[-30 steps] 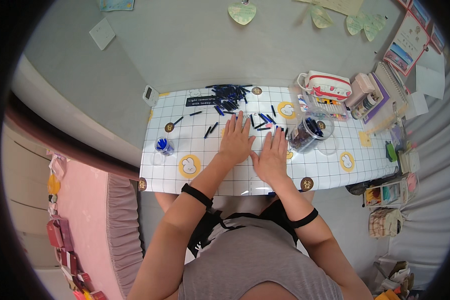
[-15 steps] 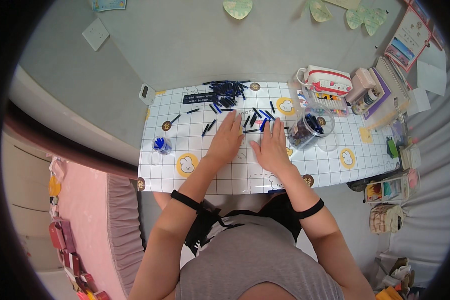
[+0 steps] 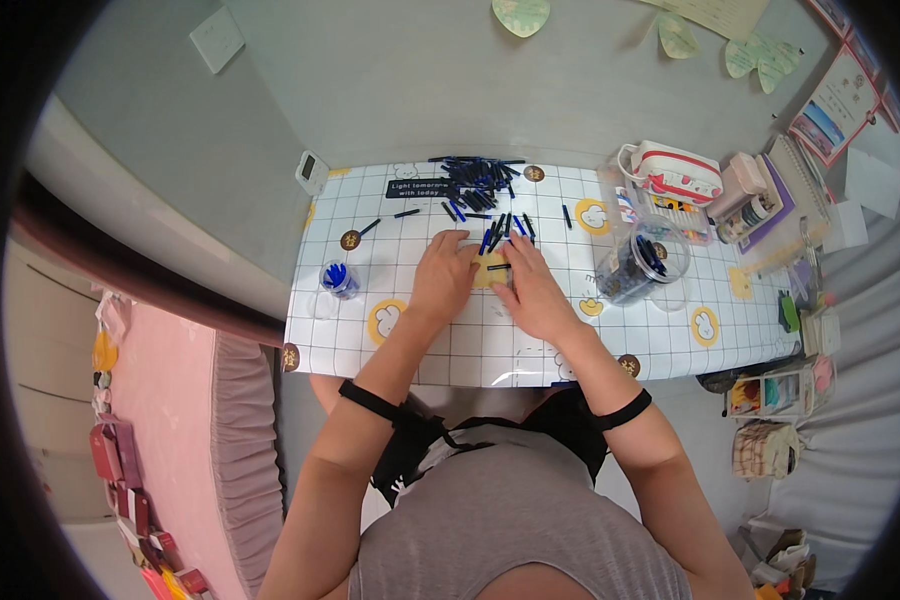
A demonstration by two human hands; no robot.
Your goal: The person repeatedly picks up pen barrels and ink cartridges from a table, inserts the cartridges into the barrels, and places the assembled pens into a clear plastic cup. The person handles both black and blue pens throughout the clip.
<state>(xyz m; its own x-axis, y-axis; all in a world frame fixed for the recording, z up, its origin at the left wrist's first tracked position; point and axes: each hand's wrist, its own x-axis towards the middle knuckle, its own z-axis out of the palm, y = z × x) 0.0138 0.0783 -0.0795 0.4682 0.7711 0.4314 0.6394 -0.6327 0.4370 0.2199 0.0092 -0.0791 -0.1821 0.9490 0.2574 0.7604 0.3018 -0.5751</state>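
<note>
My left hand [image 3: 444, 278] lies palm down on the tablecloth, its fingers stretched forward and slightly bent. Opposite it, my right hand [image 3: 534, 290] rests with its fingers extended and its thumb apart, touching the edge of a loose group of short sticks that look like pen ink cartridges [image 3: 498, 232], dark and blue. One dark cartridge [image 3: 499, 267] lies between the two hands. Beyond the fingers is a heap of cartridges [image 3: 478, 176]. A small clear jar [image 3: 339, 281] of blue ones stands left; a larger clear jar [image 3: 625, 280] with dark ones inside is at the right.
Stray cartridges [image 3: 407, 213] lie at the left and one [image 3: 567, 216] at the right. Clear lids sit by both jars. Along the back right are a white and red pencil case [image 3: 676, 172], notebooks [image 3: 796, 180] and a tray of pens. A small white timer [image 3: 311, 172] is at the far left.
My hands have drawn closer together, and the scattered cartridges between them are now in a tighter group. The right hand moved inward. The whole view has shifted slightly.
</note>
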